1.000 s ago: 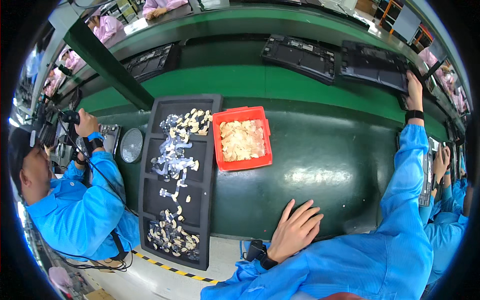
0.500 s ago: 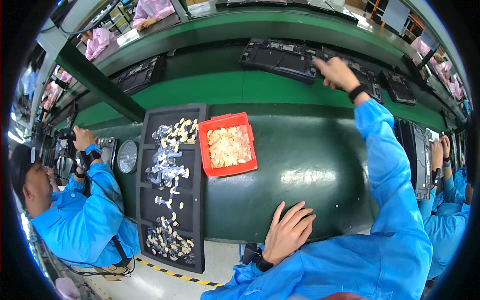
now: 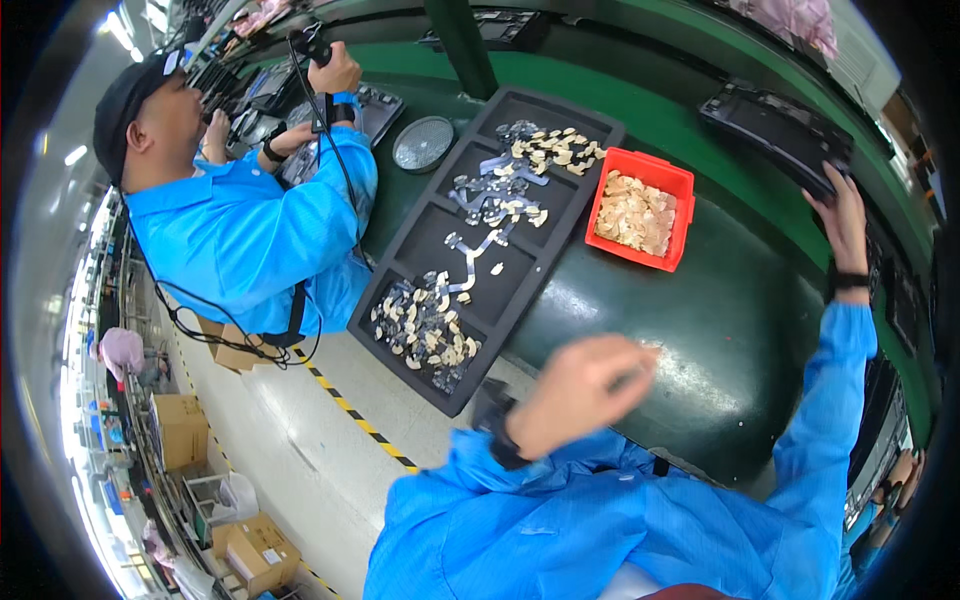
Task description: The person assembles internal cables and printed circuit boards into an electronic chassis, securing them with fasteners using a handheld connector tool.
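Note:
My right hand (image 3: pixel 845 215) reaches to the far right and grips the near right corner of a black laptop base (image 3: pixel 770 125) on the green line. My left hand (image 3: pixel 590 390) hovers over the near edge of the dark green bench, smeared by motion, its fingers partly curled; I cannot tell if it holds anything. Beyond it stands a red bin (image 3: pixel 683 215) of pale, flat scraps (image 3: pixel 635 213). Left of that lies a long black compartment tray (image 3: pixel 535 285) with small grey-blue flex-cable parts and cream pieces in several compartments.
A co-worker in a blue smock (image 3: pixel 240 235) sits at the left, handling a dark device. A round grey dish (image 3: pixel 423 144) lies beside the tray. A green post (image 3: pixel 460 45) rises at the back. Cartons (image 3: pixel 255 555) stand on the floor, lower left. More laptop parts line the right.
The view has turned left. My left hand has lifted from the bench, where it lay flat. My right hand has gone from pointing over the laptop bases to gripping one.

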`<state>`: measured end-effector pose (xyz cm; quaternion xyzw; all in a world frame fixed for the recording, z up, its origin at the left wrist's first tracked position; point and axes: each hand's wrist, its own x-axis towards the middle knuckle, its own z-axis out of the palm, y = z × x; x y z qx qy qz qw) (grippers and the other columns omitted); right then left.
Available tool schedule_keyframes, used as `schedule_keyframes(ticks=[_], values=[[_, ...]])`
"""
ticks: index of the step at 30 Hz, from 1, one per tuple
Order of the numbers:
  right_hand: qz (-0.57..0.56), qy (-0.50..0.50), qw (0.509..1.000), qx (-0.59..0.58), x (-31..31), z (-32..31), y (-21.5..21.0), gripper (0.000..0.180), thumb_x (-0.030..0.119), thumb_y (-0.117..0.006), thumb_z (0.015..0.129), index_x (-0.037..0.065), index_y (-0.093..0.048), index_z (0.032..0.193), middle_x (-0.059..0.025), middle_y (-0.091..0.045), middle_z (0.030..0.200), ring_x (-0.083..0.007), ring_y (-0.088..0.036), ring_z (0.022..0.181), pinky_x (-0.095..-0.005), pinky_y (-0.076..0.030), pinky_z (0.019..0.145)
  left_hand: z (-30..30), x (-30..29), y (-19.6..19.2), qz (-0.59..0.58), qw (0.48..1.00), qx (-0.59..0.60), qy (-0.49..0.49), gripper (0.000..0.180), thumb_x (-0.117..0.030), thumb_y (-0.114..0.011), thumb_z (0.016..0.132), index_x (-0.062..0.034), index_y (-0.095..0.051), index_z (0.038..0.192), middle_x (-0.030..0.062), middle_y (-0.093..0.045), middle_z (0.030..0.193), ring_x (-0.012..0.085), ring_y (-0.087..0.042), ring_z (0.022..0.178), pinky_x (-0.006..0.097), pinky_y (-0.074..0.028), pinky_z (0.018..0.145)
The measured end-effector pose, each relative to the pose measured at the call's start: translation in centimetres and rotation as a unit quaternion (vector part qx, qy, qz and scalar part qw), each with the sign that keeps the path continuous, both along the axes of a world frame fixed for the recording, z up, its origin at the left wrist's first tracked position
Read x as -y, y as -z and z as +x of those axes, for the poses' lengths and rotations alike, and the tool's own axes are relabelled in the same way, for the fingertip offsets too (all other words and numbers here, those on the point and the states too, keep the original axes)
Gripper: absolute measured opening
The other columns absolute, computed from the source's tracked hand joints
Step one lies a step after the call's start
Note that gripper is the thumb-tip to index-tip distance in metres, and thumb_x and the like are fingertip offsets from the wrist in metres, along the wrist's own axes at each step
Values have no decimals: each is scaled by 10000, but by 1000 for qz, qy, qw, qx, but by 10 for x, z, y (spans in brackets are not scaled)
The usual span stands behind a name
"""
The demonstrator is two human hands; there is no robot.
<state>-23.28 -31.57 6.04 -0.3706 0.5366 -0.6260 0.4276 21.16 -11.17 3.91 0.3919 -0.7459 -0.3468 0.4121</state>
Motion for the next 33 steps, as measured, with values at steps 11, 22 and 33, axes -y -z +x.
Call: schedule_keyframes(ticks=[11,22,33], values=[[0,161,986,34,-290,91,-16,460,172,-648,1032,49,-472,1439,-86,-641,1205,-186,-675,1009,-362,-577,692,104,182,24,-134,928,264,-228,402,-200,-787,861,25,-712,1186,249,-713,1155,432,-668,1098,470,-528,966],[127,146,980,52,-354,68,60,694,157,-673,1024,-52,-310,1577,-138,-574,1330,-239,-668,1103,-376,-618,783,103,212,22,-118,925,253,-260,194,-196,-715,933,-36,-785,1020,233,-728,923,430,-708,905,450,-567,804],[-21,181,954,-238,-341,108,23,219,61,-593,1050,-59,-671,1215,-112,-714,978,-140,-673,916,-269,-514,843,64,127,-48,-32,973,-34,-228,260,-176,-657,1031,72,-715,1084,108,-761,893,145,-706,773,283,-553,698]])
